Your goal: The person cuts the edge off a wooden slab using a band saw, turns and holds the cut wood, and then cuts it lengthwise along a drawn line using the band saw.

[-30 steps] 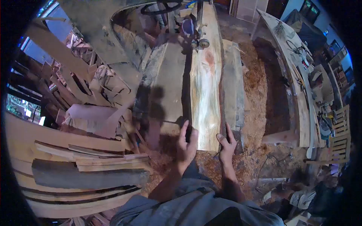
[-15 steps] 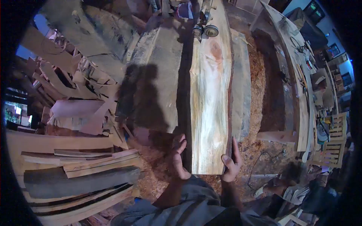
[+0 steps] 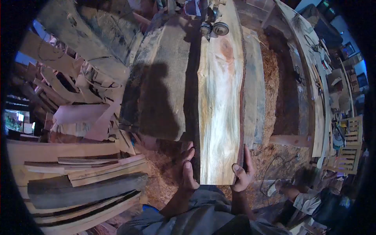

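A long live-edge wood slab (image 3: 220,117) stretches away from me, pale in the middle with dark bark along both sides and a reddish knot near its far part. My left hand (image 3: 189,168) grips the left corner of its near end, thumb up along the bark edge. On the opposite corner, my right hand (image 3: 243,170) is closed round the slab, thumb on the edge and fingers along the side. The undersides of both grips are hidden. Two dark round wheels (image 3: 220,29) of some fitting sit over the slab's far part.
Wide weathered boards (image 3: 166,58) lie left of the slab. Stacked planks (image 3: 86,188) fill the lower left. Sawdust (image 3: 271,78) covers ground at the right, near a long workbench (image 3: 301,35). Another person's leg (image 3: 290,192) shows at lower right, close to a cable (image 3: 270,164).
The slab's near end and both hands sit slightly lower and further right in the picture. My left thumb now shows more upright against the bark edge. The view has shifted a little.
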The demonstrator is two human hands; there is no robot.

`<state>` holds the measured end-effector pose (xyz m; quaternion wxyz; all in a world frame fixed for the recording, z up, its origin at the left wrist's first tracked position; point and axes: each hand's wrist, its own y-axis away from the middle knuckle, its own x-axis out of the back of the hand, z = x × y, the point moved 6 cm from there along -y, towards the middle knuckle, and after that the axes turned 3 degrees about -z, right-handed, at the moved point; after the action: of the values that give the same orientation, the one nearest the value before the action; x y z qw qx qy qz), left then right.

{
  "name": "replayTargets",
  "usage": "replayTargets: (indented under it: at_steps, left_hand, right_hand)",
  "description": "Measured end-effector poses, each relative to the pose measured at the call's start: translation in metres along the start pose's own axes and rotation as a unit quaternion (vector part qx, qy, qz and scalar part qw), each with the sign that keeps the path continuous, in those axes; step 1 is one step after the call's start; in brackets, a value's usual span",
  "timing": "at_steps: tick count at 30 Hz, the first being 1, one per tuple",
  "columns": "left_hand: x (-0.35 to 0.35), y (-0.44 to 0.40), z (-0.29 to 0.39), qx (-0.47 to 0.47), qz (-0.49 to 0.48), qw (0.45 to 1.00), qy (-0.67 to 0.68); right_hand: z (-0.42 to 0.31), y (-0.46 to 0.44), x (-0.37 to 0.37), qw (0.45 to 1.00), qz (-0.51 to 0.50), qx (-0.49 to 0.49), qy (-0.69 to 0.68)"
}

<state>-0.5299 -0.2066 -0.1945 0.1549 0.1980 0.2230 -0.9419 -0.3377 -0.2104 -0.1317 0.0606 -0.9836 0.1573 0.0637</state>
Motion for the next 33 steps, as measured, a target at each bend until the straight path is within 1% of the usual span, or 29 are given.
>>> replayTargets:
  at_steps: [3, 10, 16, 20, 22, 23, 25, 28, 33]
  left_hand:
    - [-0.001, -0.003, 0.003, -0.019, -0.005, 1.0, -0.008]
    - [0.0, -0.012, 0.013, -0.05, -0.002, 0.999, -0.013]
    - [0.004, -0.014, 0.017, -0.034, 0.008, 0.998, -0.047]
    - [0.007, -0.013, 0.008, -0.029, 0.016, 0.999, -0.014]
    - [0.008, -0.015, 0.006, -0.031, -0.023, 0.999, -0.012]
    - [0.006, -0.014, 0.009, -0.032, -0.021, 0.999, -0.012]
    - [0.005, -0.014, 0.014, 0.001, 0.015, 0.999, -0.029]
    - [0.004, -0.016, 0.013, -0.015, 0.026, 1.0, -0.008]
    - [0.002, -0.023, 0.023, -0.027, 0.011, 0.999, -0.026]
  right_hand:
    - [0.006, 0.001, 0.004, 1.0, 0.001, -0.001, -0.012]
    - [0.001, -0.002, 0.002, 1.0, -0.016, 0.024, 0.01]
    - [-0.002, -0.001, -0.002, 1.0, -0.02, 0.006, 0.0]
    - [0.002, -0.003, -0.001, 1.0, -0.012, 0.009, 0.005]
    - [0.007, -0.004, 0.001, 1.0, -0.017, 0.012, 0.005]
    - [0.008, -0.004, 0.002, 1.0, -0.02, 0.013, 0.004]
    - [0.001, -0.003, -0.002, 1.0, -0.019, 0.01, 0.01]
    - [-0.001, -0.004, -0.003, 0.999, -0.02, 0.017, 0.023]
    - [0.0, -0.006, -0.004, 0.999, -0.02, 0.028, 0.023]
